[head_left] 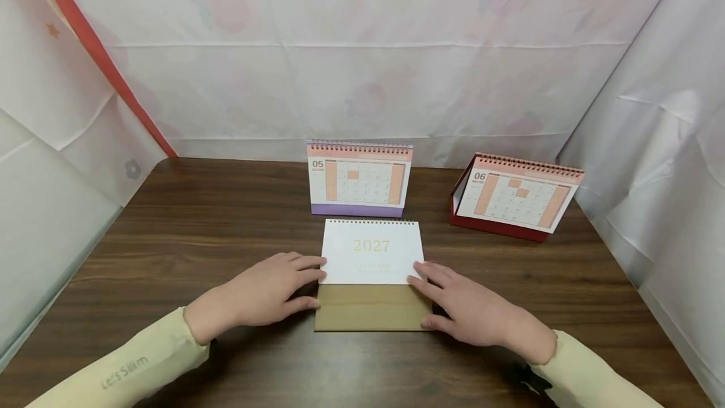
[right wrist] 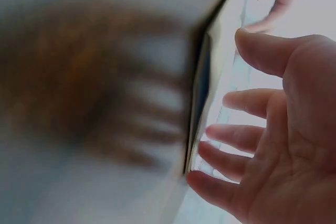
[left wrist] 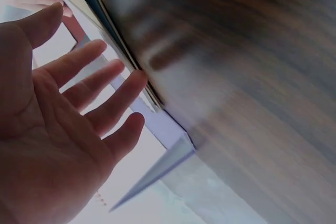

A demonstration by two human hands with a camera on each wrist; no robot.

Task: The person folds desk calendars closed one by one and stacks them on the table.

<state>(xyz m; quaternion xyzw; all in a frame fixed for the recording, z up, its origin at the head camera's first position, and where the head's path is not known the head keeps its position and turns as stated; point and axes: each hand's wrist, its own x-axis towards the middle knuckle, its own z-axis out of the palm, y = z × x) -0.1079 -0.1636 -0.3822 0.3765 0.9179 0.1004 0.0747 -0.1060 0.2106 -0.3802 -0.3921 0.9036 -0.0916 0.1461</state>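
On the desk, a white-and-gold 2027 calendar lies nearly flat between the left hand and right hand.
Beyond the hands stand a purple-based calendar and, toward the right hand's side, a red-based calendar; both hands are unclenched, fingers extended, tips at the 2027 calendar's side edges.

There it was, the calendar, midway between left and right, lying almost flat: white cover up, 2027 in pale gold, spiral rings along the far edge, olive-gold base showing on the near side!
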